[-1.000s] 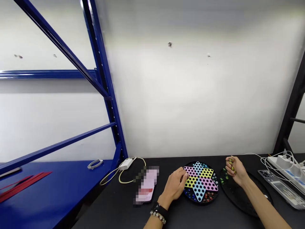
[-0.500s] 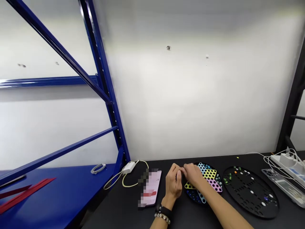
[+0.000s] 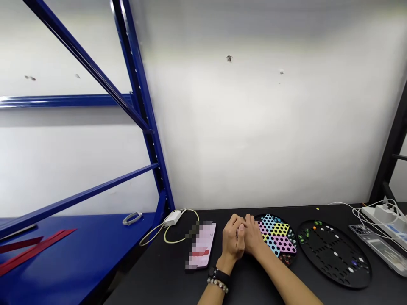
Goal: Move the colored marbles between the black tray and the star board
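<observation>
My left hand (image 3: 233,239) is closed in a loose fist, thumb pointing up, with a black band and a beaded bracelet at its wrist. Pressed against it, my right hand (image 3: 252,235) has its fingers curled in. Whatever may lie between the fingers is hidden. Both hands are by the left side of a round Chinese checkers board (image 3: 276,237), whose star shows yellow, pink and light blue parts with black holes. Small marbles sit around the rim. The right hand and forearm cover part of the board.
Right of the board lies a black oval tray (image 3: 332,271) with green, white, orange and blue marbles. A phone (image 3: 205,245) with a lit screen, a white adapter (image 3: 173,218) and its cable are at left. A clear-cased device (image 3: 380,250) and a power strip (image 3: 386,218) stand far right.
My right hand has drawn back toward me, closer against the left. The board's coloured star now appears turned, with a pink part at the upper left. The view has shifted slightly.
</observation>
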The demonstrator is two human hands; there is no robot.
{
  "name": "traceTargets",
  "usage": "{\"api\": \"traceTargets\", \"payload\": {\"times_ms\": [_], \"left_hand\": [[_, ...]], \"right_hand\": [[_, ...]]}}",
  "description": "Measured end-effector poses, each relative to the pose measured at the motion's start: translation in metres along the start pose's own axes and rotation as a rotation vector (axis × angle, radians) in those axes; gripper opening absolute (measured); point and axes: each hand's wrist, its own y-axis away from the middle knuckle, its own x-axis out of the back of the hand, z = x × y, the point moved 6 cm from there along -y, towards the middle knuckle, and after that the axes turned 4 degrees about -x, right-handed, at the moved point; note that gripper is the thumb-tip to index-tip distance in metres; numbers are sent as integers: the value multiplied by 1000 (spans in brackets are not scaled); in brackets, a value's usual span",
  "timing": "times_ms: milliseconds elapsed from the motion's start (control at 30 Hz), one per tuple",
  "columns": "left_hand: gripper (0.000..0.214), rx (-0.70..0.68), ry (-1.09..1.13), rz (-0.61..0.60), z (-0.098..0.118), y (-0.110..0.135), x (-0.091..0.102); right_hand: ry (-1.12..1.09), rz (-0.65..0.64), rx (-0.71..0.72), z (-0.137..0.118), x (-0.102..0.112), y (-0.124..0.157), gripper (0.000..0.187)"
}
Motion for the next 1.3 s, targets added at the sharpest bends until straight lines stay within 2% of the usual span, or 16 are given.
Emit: {"api": "traceTargets", "payload": {"times_ms": [133,333,433,633,767,900,967,1067,1133,1300], "left_hand": [[40,11,-6,2,0,-1,0],[39,-8,-5,-5,4,-2,-1],[39,-8,-14,-8,3,-1,-2],[40,29,-32,7,-4,2,-1],[42,50,-39,-18,-6,1,-2],[30,206,-163,-188,-18,5,-12],[22,264,-252,-326,-24,10,-20],[21,273,-329,-504,-27,17,-33],[20,278,-351,-538,-27,19,-36],[24,337,-369,-506,-28,16,-34]], "right_hand": [[-11,-43,150,-6,-5,8,27],[-161,-102,188,7,-16,-1,44],[-193,-85,145,9,-16,-10,44],[-388,52,-17,17,-10,-27,23],[-560,143,-177,36,-10,-40,43],[-720,211,-301,67,-4,-50,61],[-771,230,-317,86,3,-50,64],[-802,260,-319,119,19,-41,63],[-795,283,-329,146,30,-30,60],[-641,348,-426,228,61,9,46]]}}
